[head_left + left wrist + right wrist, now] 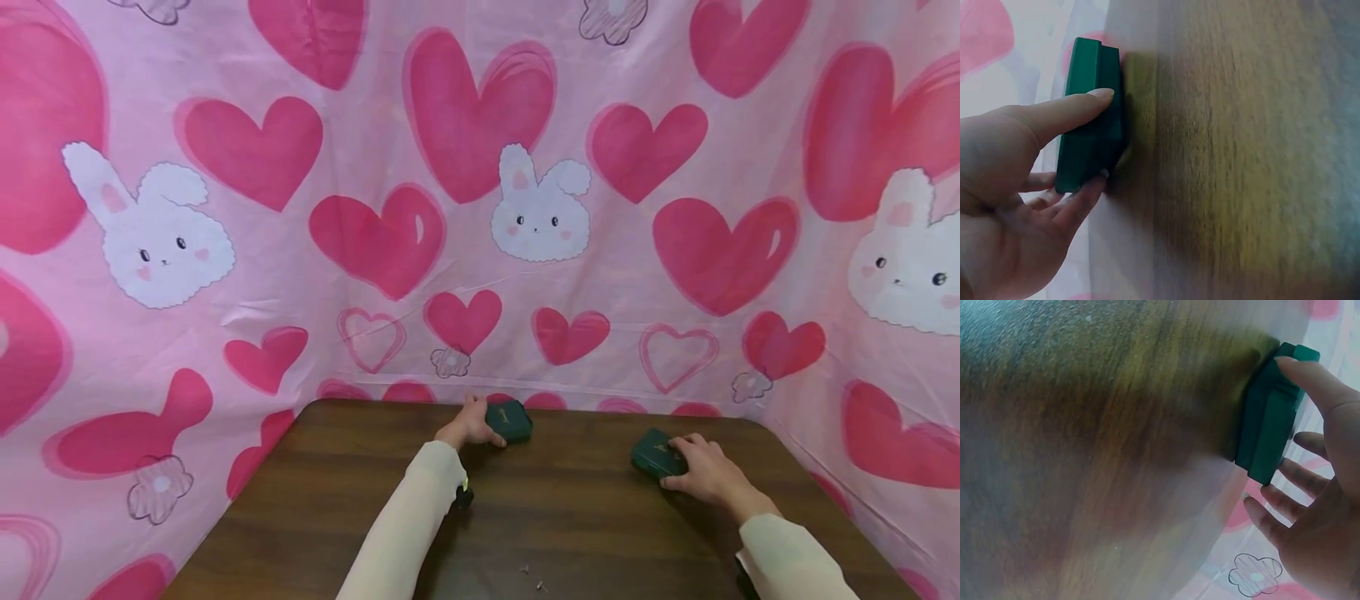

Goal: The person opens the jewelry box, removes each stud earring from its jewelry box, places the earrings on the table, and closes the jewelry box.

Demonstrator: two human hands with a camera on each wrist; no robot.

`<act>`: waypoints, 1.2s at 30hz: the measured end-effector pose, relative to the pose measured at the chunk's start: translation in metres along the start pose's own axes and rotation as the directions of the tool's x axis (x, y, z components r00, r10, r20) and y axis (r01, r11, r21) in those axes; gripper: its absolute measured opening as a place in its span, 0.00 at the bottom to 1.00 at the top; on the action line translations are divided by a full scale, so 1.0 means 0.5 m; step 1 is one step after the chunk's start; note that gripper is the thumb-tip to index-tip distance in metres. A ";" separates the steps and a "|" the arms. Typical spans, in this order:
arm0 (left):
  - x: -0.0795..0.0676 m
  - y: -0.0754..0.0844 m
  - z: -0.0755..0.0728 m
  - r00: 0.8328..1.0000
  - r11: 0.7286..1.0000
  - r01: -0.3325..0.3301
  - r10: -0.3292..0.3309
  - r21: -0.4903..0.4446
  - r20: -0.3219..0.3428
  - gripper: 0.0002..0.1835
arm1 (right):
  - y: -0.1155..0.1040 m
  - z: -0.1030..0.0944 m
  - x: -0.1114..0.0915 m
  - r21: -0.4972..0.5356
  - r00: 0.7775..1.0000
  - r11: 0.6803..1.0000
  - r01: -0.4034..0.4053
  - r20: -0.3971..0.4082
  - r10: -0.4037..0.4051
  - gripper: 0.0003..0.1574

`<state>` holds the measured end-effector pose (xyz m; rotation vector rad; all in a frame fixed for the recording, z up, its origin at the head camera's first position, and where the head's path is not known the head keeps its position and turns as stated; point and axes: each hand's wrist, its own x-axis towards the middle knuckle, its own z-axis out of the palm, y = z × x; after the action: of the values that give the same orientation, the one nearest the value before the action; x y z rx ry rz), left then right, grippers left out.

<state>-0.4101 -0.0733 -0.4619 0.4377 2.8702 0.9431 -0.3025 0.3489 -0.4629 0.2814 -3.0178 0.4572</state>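
Observation:
Near the back edge of the wooden table, my left hand [472, 422] holds a small dark green box [510, 421] with gold lettering on its lid. The left wrist view shows the thumb along one side of this green box [1088, 134] and the fingertips at its lower end. Farther right, my right hand [708, 471] grips a second, similar green box [654, 454]. In the right wrist view its thumb presses one side of that box [1272, 419], and the other fingers spread behind and below it. Both boxes look closed and sit at the tabletop.
The brown wooden table [555, 517] spreads between the hands. Two tiny pale objects [540, 586] lie near its front, too small to identify. A pink curtain [465, 250] with hearts and rabbits hangs behind and at both sides.

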 end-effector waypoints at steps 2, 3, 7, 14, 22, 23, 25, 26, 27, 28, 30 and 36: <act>-0.009 -0.001 -0.001 1.000 1.000 -0.005 0.005 -0.004 -0.006 0.50 | 0.000 0.000 0.000 -0.001 1.000 1.000 0.001 0.005 -0.001 0.54; -0.014 -0.002 -0.002 1.000 1.000 -0.006 0.005 -0.011 -0.010 0.48 | 0.000 0.000 0.000 -0.004 1.000 1.000 0.002 0.006 -0.002 0.55; -0.032 -0.005 -0.006 1.000 0.999 0.001 -0.002 -0.036 -0.018 0.44 | -0.001 -0.001 0.000 -0.020 1.000 1.000 0.007 0.008 -0.007 0.55; -0.044 -0.011 -0.023 0.999 0.999 -0.032 0.032 -0.043 -0.011 0.45 | -0.009 -0.006 -0.006 -0.040 0.998 0.998 0.038 -0.043 -0.040 0.49; -0.076 -0.014 -0.048 0.995 0.993 -0.093 0.094 -0.068 0.024 0.45 | -0.041 -0.010 -0.002 -0.025 0.996 0.996 0.081 -0.047 -0.082 0.45; -0.079 -0.015 -0.050 0.994 0.992 -0.102 0.104 -0.071 0.029 0.45 | -0.045 -0.010 -0.002 -0.025 0.995 0.996 0.087 -0.045 -0.088 0.44; -0.086 -0.016 -0.054 0.991 0.990 -0.122 0.125 -0.076 0.040 0.46 | -0.053 -0.009 -0.002 -0.024 0.995 0.995 0.093 -0.042 -0.094 0.42; -0.090 -0.016 -0.056 0.990 0.988 -0.132 0.136 -0.084 0.045 0.46 | -0.057 -0.008 -0.002 -0.023 0.994 0.995 0.097 -0.040 -0.098 0.41; -0.094 -0.015 -0.058 0.988 0.987 -0.139 0.144 -0.086 0.048 0.47 | -0.061 -0.007 -0.002 -0.023 0.994 0.995 0.101 -0.037 -0.102 0.40; -0.096 -0.015 -0.059 0.987 0.985 -0.146 0.151 -0.088 0.052 0.47 | -0.066 -0.007 -0.002 -0.022 0.994 0.994 0.105 -0.034 -0.106 0.40; -0.103 -0.013 -0.063 0.985 0.983 -0.156 0.162 -0.095 0.062 0.47 | -0.077 -0.004 -0.002 -0.019 0.994 0.994 0.108 -0.032 -0.108 0.38; -0.119 -0.001 -0.071 0.969 0.967 -0.204 0.222 -0.151 0.112 0.45 | -0.116 0.003 -0.001 0.001 0.990 0.990 0.139 -0.026 -0.139 0.33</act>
<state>-0.3597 -0.1115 -0.4339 0.7760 2.6604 1.0953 -0.2912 0.2941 -0.4477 0.4776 -2.9470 0.4488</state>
